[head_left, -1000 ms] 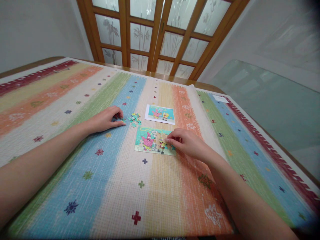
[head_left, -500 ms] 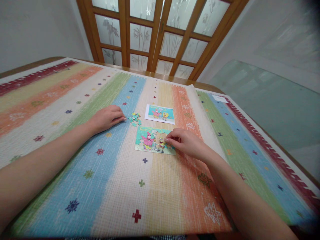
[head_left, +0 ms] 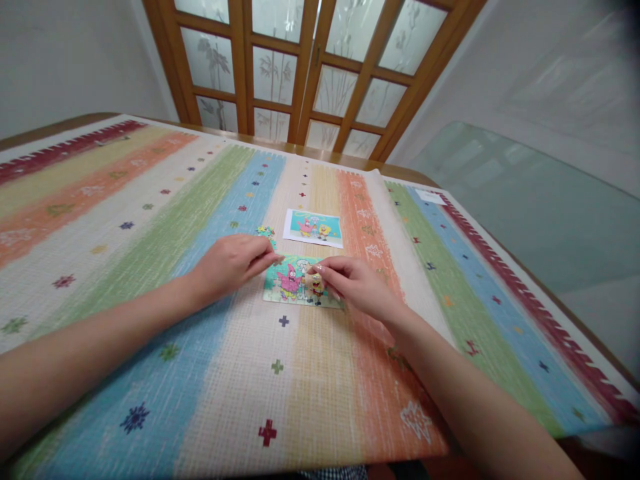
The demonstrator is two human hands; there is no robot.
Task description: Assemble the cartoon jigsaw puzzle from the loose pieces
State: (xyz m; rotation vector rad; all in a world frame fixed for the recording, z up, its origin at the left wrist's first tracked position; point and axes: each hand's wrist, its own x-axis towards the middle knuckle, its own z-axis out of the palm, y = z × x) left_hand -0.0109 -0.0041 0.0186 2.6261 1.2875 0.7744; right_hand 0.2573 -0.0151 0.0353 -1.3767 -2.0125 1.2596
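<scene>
A small cartoon jigsaw puzzle [head_left: 295, 288], partly assembled, lies flat on the striped mat [head_left: 225, 373]. My left hand [head_left: 233, 263] rests at its upper left corner. Its fingers are pressed together and point at the puzzle's edge; what they hold, if anything, is hidden. My right hand [head_left: 353, 283] lies over the puzzle's right side, thumb and forefinger pinched on a piece near the middle of the picture. Just beyond the puzzle lies a printed reference picture [head_left: 314, 227] of the same cartoon. A few loose pieces [head_left: 265, 231] show behind my left hand.
The mat covers a wooden table whose far edge [head_left: 320, 153] runs below a wooden-framed frosted glass door [head_left: 310, 67]. A glass-topped surface [head_left: 540, 207] stands to the right of the table. A white label [head_left: 429, 196] sits at the mat's far right corner.
My left hand left the loose pieces and moved right and nearer, to the puzzle's upper left corner. My right hand shifted slightly left over the puzzle. The view moved a little.
</scene>
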